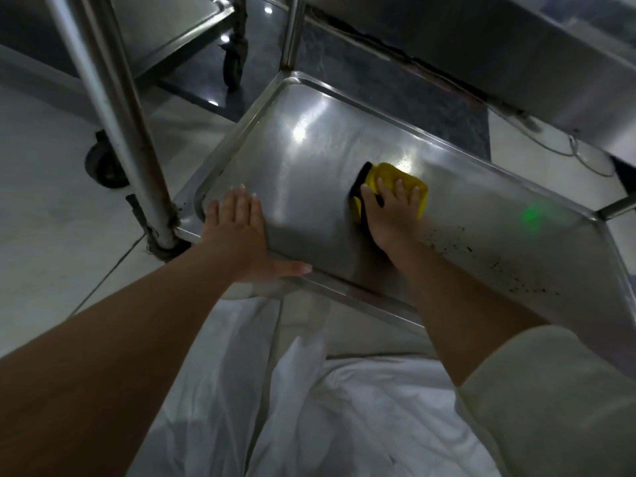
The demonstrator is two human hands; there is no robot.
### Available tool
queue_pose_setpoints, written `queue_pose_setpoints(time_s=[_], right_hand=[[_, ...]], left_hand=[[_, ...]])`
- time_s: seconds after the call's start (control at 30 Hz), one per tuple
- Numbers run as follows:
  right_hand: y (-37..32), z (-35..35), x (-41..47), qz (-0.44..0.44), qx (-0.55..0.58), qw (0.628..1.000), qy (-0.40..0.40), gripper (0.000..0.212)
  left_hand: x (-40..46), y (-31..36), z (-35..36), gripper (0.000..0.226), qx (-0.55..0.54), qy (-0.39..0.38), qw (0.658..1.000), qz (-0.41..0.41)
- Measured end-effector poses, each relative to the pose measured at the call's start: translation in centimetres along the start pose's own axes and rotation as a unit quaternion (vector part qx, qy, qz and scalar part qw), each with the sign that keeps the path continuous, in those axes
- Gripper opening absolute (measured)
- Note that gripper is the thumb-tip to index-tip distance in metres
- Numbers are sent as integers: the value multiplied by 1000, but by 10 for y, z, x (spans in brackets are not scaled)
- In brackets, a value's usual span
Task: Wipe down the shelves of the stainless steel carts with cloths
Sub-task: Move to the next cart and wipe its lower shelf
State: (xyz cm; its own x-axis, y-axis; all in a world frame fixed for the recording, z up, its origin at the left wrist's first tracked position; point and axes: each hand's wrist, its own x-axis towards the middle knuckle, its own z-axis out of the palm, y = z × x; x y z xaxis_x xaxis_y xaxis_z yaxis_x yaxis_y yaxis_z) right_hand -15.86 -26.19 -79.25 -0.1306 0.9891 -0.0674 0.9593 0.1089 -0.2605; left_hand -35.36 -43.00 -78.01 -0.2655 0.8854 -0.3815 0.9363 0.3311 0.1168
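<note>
A low stainless steel cart shelf (pixel 309 156) fills the middle of the view, with a raised rim all round. My right hand (pixel 389 215) presses a folded yellow cloth with a black edge (pixel 389 173) flat on the shelf, a little right of its centre. My left hand (pixel 241 232) lies flat on the shelf's near left corner, fingers spread, thumb along the front rim, holding nothing. Dark specks (pixel 481 256) are scattered over the shelf to the right of the cloth.
The cart's upright post (pixel 113 108) rises at the left, beside a black caster (pixel 103 163). An upper shelf (pixel 516 56) overhangs at top right. A second cart (pixel 179 32) with a wheel (pixel 234 63) stands behind. White fabric (pixel 344 407) lies below.
</note>
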Motion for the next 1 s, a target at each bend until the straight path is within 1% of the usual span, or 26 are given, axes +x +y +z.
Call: queue_pose_setpoints(time_s=[0.1,0.17,0.23,0.27,0.33,0.37,0.43,0.5,0.6,0.63,0.7,0.77,0.87,1.0], right_hand=[[30,-11,-9,23,-11,999,-26,48],[47,-18,-22,8,-38,998,-49,47],[63,-22,-42,-28,-59,996,-61,50],[71,-23,-54,-44,-46,996,-63,54],[83,-26,-78,-57,8,996,-63,66],[88,-27,-88,-61,18,996,-63,67],[94,-25,-103,-78,-5,995,-64,64],[99,-25,-112,-117,-31,990,-67,65],[108,-25,-110,-192,-60,979,-38,63],[110,-25,-106,-219,-69,973,-21,61],[109,-25,-91,-254,-87,963,-3,59],[103,-26,-70,-249,-99,963,-16,60],[101,-29,-38,-195,-81,977,-40,63],[131,-32,-18,-131,-60,989,-21,68]], left_hand=[[0,-2,2,148,1,14,1000,5],[-1,0,1,142,8,14,1000,4],[-2,7,-4,132,8,9,1000,0],[-2,13,-6,128,-8,11,1000,-1],[1,30,-8,130,-34,30,999,3],[2,41,-8,133,-22,37,999,5],[6,67,-2,135,15,22,1000,-4],[9,92,9,126,27,19,999,12],[9,114,31,107,58,70,994,64],[9,116,36,105,70,85,992,66],[8,115,36,111,89,88,990,60],[8,114,33,117,91,73,991,63],[8,112,31,115,91,61,992,62],[9,108,33,113,91,54,992,62]])
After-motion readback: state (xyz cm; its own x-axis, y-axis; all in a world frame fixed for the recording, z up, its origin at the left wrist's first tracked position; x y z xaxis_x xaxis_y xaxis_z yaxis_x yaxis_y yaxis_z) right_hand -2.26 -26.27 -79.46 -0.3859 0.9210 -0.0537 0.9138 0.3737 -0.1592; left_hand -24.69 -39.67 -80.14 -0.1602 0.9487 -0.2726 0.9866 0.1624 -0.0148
